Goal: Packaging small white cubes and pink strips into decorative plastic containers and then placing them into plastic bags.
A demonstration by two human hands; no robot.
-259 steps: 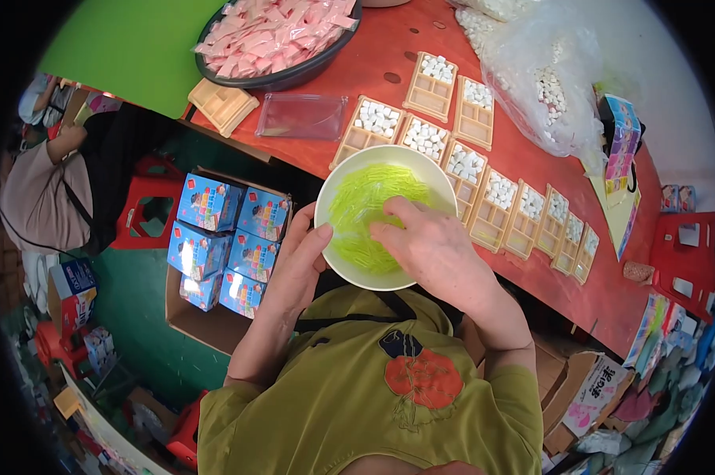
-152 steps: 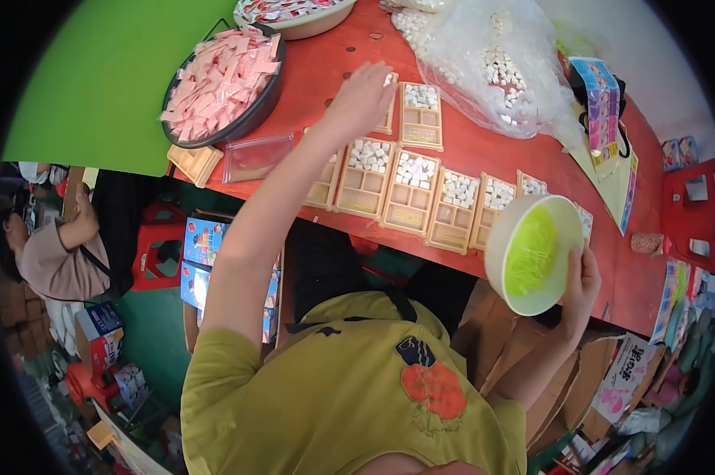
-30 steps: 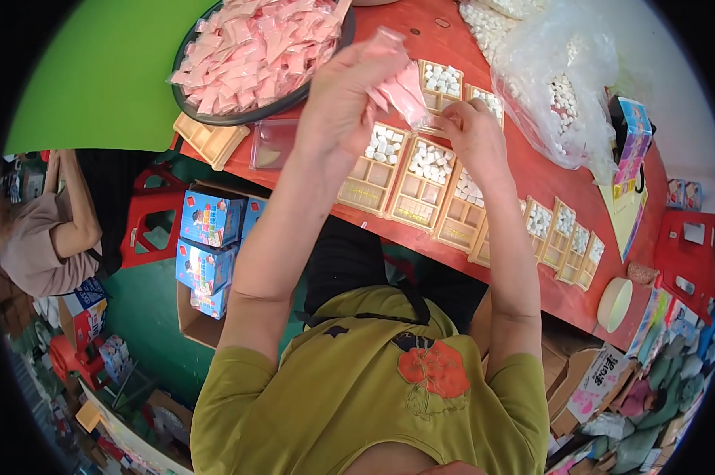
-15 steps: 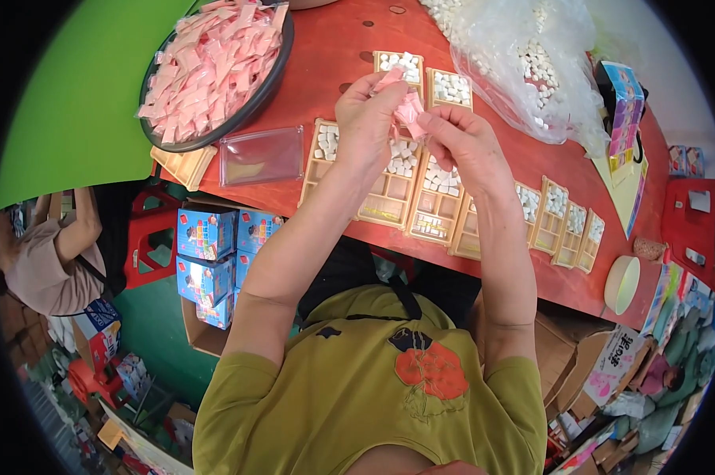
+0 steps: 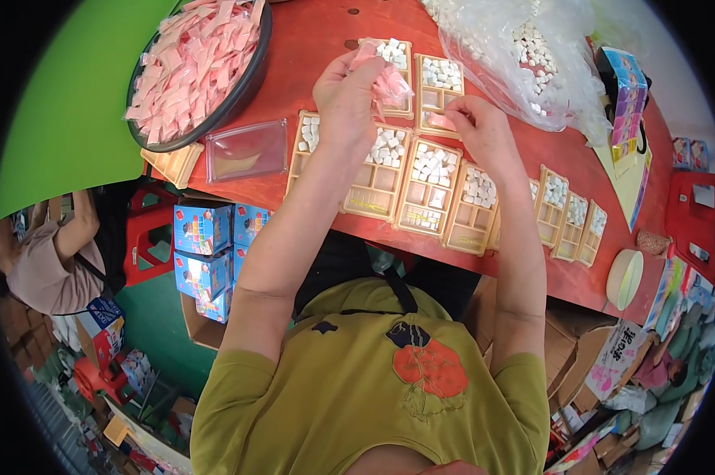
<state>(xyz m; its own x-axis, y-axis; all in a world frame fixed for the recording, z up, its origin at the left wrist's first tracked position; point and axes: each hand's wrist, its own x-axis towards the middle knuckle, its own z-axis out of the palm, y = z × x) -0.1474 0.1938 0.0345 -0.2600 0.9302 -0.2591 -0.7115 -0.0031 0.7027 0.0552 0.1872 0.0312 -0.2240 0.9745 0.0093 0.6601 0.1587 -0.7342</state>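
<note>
My left hand [image 5: 343,99] is closed around a bunch of small pink packets [image 5: 391,85] in clear wrap, above a beige compartment tray with white cubes [image 5: 392,52]. To its right, my right hand [image 5: 486,136] pinches one pink packet [image 5: 439,120] at the front compartment of another beige tray [image 5: 418,93]. White cubes [image 5: 442,74] fill that tray's far compartment. Nearer me stands a row of similar trays [image 5: 405,192], with white cubes at their far ends and small pieces in some front compartments. My right forearm hides part of this row.
A dark basin [image 5: 261,59] heaped with pink packets stands at the far left, near a clear plastic lid [image 5: 247,150]. A clear bag [image 5: 500,87] of white cubes lies far right. A round pale bowl [image 5: 624,279] sits at the right edge. Blue boxes [image 5: 203,229] are stacked below the table.
My right hand has left the bunch and moved right and down to the tray with one pink packet. My left hand has shifted slightly left, still holding the others.
</note>
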